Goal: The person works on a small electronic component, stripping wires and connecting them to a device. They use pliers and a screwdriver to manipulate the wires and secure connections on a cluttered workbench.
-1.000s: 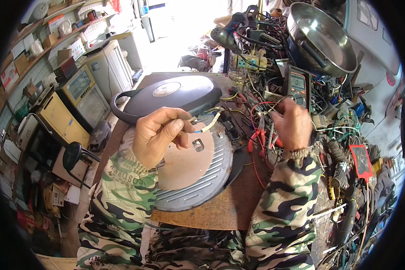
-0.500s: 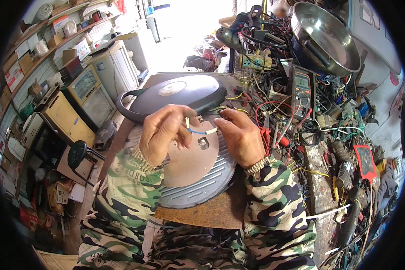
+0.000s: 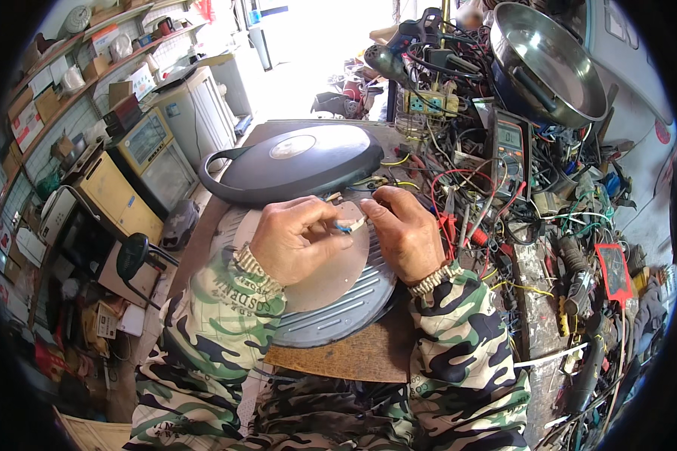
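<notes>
My left hand (image 3: 297,240) is closed on a short wire with blue insulation (image 3: 343,226). My right hand (image 3: 405,237) pinches the pale sleeved end of that wire (image 3: 358,222), a little to its right. Both hands are over an opened round appliance base with a ridged grey plate (image 3: 335,312) and a tan inner disc (image 3: 316,293); part of the disc is hidden by my hands. Behind them lies an oval dark grey cover with a loop handle (image 3: 271,169).
A multimeter (image 3: 511,154), red-handled probes and tangled cables crowd the bench's right. A large steel pan (image 3: 549,68) stands behind the meter, a red-framed panel (image 3: 617,274) farther right. Old cabinets (image 3: 124,195) and loaded shelves line the left. The wooden bench edge (image 3: 338,361) is near me.
My right hand has moved left from beside the multimeter to take hold of the wire. My left hand has lowered and turned, its fingers now closer around the wire.
</notes>
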A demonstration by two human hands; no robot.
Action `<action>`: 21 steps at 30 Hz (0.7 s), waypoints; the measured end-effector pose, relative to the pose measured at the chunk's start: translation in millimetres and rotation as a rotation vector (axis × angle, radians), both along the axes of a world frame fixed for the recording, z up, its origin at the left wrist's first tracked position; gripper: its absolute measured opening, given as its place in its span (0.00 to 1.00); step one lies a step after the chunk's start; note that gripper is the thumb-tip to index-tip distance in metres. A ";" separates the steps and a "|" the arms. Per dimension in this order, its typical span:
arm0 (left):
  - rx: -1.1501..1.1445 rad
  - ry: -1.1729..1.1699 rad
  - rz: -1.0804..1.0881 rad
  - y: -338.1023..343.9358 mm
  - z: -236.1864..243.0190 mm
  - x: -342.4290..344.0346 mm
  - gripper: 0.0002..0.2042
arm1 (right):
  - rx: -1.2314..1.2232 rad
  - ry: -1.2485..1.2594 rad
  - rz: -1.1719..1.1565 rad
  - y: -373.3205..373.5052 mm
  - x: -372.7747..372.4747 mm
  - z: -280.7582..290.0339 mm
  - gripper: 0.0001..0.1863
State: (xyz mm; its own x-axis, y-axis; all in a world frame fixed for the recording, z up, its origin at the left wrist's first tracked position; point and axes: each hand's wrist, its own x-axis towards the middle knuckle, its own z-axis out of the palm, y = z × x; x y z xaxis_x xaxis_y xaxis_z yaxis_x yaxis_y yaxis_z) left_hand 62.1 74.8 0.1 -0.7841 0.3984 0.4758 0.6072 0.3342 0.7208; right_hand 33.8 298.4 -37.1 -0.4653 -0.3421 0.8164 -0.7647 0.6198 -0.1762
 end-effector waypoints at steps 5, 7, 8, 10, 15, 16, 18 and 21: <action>0.134 0.013 0.061 8.2 -3.3 0.1 0.09 | -0.024 -0.013 0.009 0.7 0.2 -1.4 0.17; 0.116 0.084 0.029 8.1 -0.6 1.6 0.08 | -0.009 -0.015 0.009 -1.5 -0.2 -1.0 0.17; 0.051 0.148 -0.002 7.9 2.6 1.7 0.08 | -0.005 -0.016 0.007 -0.8 -0.2 -1.7 0.17; -0.001 0.192 -0.033 6.6 2.7 0.3 0.08 | 0.005 -0.022 -0.003 0.1 0.7 -2.0 0.17; 0.081 0.079 0.041 5.5 -0.4 2.1 0.09 | -0.028 0.052 0.020 -4.6 4.7 5.5 0.17; 0.124 0.059 0.028 5.7 -1.2 2.7 0.09 | -0.019 0.055 0.037 -4.2 6.7 4.0 0.17; 0.212 0.020 -0.006 8.7 -3.0 1.6 0.10 | -0.011 0.074 0.037 -1.8 7.6 4.1 0.16; 0.048 0.160 -0.061 2.6 2.9 0.6 0.03 | -0.030 0.095 0.010 -2.1 5.4 1.7 0.16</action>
State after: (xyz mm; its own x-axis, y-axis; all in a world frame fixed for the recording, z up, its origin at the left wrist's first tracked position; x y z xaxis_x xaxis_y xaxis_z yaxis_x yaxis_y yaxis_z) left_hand 62.6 77.4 3.0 -0.6720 0.4166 0.6122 0.7335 0.2612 0.6275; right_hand 39.2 296.3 -35.4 -0.3818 -0.3211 0.8667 -0.7850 0.6077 -0.1207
